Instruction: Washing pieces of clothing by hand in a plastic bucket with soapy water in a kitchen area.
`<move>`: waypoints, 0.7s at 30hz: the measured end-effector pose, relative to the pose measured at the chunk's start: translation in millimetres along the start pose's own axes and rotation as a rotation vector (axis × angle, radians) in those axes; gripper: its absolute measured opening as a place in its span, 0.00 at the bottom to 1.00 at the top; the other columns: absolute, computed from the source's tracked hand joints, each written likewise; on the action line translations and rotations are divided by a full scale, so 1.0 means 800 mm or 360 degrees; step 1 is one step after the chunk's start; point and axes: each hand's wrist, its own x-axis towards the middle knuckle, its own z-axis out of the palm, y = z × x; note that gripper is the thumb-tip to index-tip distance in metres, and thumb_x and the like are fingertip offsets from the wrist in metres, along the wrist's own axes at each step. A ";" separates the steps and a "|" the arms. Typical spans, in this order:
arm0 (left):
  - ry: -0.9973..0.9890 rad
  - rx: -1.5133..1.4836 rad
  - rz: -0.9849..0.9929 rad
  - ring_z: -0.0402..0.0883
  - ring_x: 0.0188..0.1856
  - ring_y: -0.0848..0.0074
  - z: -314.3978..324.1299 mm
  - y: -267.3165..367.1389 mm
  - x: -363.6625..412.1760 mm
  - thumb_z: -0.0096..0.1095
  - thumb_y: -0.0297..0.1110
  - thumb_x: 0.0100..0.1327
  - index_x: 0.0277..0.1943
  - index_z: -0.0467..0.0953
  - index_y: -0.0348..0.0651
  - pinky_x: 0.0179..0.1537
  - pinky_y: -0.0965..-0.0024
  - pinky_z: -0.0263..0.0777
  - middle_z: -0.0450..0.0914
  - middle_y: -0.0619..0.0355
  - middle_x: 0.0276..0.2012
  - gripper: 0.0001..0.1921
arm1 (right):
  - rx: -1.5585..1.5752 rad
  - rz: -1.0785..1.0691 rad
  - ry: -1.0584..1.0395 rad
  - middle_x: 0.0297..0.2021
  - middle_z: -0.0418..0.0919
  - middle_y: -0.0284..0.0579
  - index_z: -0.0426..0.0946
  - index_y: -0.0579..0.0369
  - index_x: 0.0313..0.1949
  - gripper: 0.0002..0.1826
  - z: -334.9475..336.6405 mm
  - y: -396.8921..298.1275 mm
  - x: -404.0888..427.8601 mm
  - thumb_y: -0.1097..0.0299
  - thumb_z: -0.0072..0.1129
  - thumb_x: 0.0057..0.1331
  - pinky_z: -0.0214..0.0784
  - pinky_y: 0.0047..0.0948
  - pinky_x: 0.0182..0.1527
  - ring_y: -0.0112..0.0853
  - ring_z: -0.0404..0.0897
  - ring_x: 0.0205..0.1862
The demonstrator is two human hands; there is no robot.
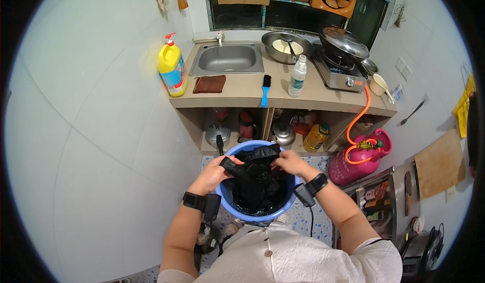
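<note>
A blue plastic basin (224, 192) stands in front of me, with a wet black garment (252, 180) bunched inside it. Over the basin's left side, my left hand (216, 172) grips a folded edge of the black cloth between thumb and fingers. On the right, my right hand (291, 163) pinches another part of the same cloth near the far rim. The fabric between the hands sags into the basin. How much liquid lies under it is hidden by the dark cloth.
Ahead is a counter with a steel sink (227, 57), a blue-handled brush (266, 89), a brown cloth (209, 84), a plastic bottle (298, 76), a yellow pump jug (172, 69) and a gas stove (343, 76). An orange hose (354, 127) runs to a pink gas cylinder (350, 169) at right.
</note>
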 end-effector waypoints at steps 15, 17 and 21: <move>-0.0132 -0.0316 -0.0147 0.74 0.38 0.70 -0.052 -0.010 -0.023 0.49 0.36 0.60 0.37 0.68 0.37 0.42 0.66 0.67 0.74 0.54 0.35 0.10 | -0.0250 -0.0163 0.0018 0.18 0.72 0.38 0.73 0.65 0.29 0.11 -0.094 -0.153 0.008 0.69 0.51 0.49 0.64 0.23 0.23 0.25 0.70 0.21; -0.0068 -0.0396 -0.0106 0.74 0.33 0.69 -0.046 -0.003 -0.029 0.50 0.34 0.59 0.34 0.66 0.38 0.38 0.66 0.68 0.74 0.52 0.31 0.08 | -0.0229 -0.0231 -0.0022 0.19 0.71 0.36 0.73 0.64 0.29 0.10 -0.092 -0.151 0.015 0.69 0.52 0.50 0.61 0.21 0.20 0.23 0.68 0.19; 0.0008 -0.0531 -0.0083 0.73 0.26 0.70 -0.041 -0.006 -0.035 0.48 0.32 0.60 0.39 0.66 0.37 0.33 0.69 0.68 0.73 0.52 0.27 0.08 | 0.0109 -0.0021 -0.0157 0.19 0.70 0.35 0.72 0.62 0.29 0.08 -0.092 -0.155 0.022 0.69 0.52 0.52 0.59 0.19 0.18 0.20 0.66 0.18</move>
